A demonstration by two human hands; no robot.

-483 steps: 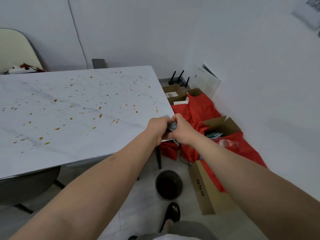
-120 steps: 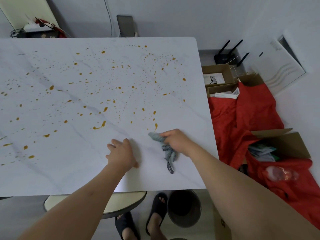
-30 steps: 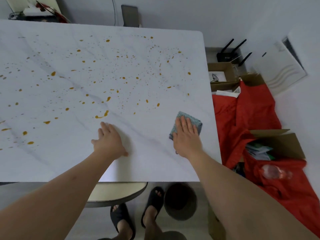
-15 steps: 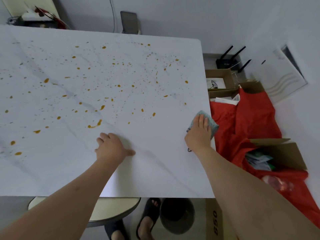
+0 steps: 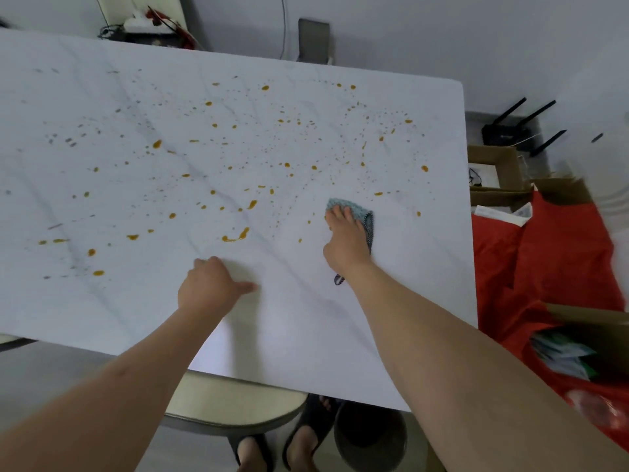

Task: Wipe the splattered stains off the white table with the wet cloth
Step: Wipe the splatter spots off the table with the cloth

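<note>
2 hands lie on the white table (image 5: pixel 340 352): the right hand (image 5: pixel 345 238) presses the wet cloth (image 5: pixel 357 209) flat with straight fingers near the table's right edge. Left of the cloth, the left hand (image 5: pixel 209 287) rests with fingers loosely bent, holding nothing, among orange stains (image 5: pixel 236 236).

We see open table (image 5: pixel 425 301) from nine to one o'clock; only our left hand (image 5: pixel 211 287) rests there.
</note>
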